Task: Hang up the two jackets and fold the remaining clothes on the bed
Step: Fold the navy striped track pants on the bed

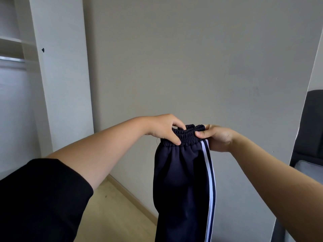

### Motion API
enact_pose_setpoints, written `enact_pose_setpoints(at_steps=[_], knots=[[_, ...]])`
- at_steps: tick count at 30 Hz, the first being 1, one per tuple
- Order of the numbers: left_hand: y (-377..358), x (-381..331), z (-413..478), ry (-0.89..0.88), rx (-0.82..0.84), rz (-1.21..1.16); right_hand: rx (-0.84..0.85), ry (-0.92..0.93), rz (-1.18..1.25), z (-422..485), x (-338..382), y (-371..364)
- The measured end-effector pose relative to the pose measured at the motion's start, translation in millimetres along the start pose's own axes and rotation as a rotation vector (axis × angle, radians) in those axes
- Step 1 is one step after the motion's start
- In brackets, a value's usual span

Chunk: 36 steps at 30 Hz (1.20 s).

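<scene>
Far left: open white wardrobe (57,70), shelf and hanging rail (12,59) visible inside. Black sleeve (40,198) pushed up the left forearm. Left hand (162,128) raised in front of the grey wall (192,58), thumb and curled fingers pinching the left end of the elastic waistband (187,135). Navy track trousers (181,186) hang straight down from the waistband in mid-air, above the wooden floor (111,215); white side stripes (210,186) run down the right edge. Right hand (216,138) grips the right end of the waistband, thumb on the near face, fingers behind. Far right: dark upholstered furniture (311,128), partly cut off
</scene>
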<state>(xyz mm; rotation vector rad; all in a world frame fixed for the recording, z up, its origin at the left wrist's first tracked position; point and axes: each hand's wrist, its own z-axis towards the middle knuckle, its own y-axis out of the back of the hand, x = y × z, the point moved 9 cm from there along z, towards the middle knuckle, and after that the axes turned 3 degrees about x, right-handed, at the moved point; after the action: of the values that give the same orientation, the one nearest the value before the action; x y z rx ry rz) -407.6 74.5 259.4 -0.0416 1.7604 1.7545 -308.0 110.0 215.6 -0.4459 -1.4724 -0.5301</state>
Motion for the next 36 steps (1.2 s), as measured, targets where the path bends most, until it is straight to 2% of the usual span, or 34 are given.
enact_pose_setpoints(at_steps=[4, 8, 12, 15, 16, 19, 21, 23, 26, 29, 33, 36], knots=[[0.6, 1.8, 1.5, 0.027, 0.003, 0.055, -0.215, 0.106, -0.039, 0.9, 8.6, 16.4], [-8.6, 5.0, 1.1, 0.067, 0.1, 0.081, -0.402, 0.201, -0.036, -1.3, 11.8, 27.7], [-10.8, 7.8, -6.0, 0.075, 0.203, 0.105, -0.499, 0.24, -0.018, -4.8, 11.0, 35.4], [-3.9, 8.7, -9.8, 0.061, 0.218, 0.162, -0.519, 0.234, -0.014, -6.3, 9.2, 37.5], [-3.1, 7.3, -10.1, 0.042, 0.216, 0.089, -0.516, 0.23, 0.0, -6.7, 9.1, 37.8], [-7.8, 0.4, -9.9, -0.039, 0.206, -0.432, -0.493, 0.241, 0.051, -8.9, 15.9, 38.6], [-7.8, -1.2, -7.7, -0.088, 0.134, -0.712, -0.49, 0.257, 0.066, -10.1, 25.0, 39.4], [-4.9, -3.6, -1.7, -0.129, 0.023, -0.83, -0.52, 0.255, 0.047, -12.5, 32.3, 41.7], [2.3, -17.3, 3.5, -0.184, -0.18, -0.65, -0.589, 0.234, -0.003, -17.6, 34.1, 47.1], [5.5, -28.6, 2.6, -0.224, -0.291, -0.523, -0.603, 0.231, 0.0, -22.7, 31.9, 52.6], [-1.3, -41.2, -7.4, -0.298, -0.295, -0.474, -0.533, 0.198, -0.084, -29.6, 30.1, 53.7], [-7.5, -42.9, -9.9, -0.269, -0.271, -0.302, -0.495, 0.179, -0.123, -33.8, 25.0, 50.8]])
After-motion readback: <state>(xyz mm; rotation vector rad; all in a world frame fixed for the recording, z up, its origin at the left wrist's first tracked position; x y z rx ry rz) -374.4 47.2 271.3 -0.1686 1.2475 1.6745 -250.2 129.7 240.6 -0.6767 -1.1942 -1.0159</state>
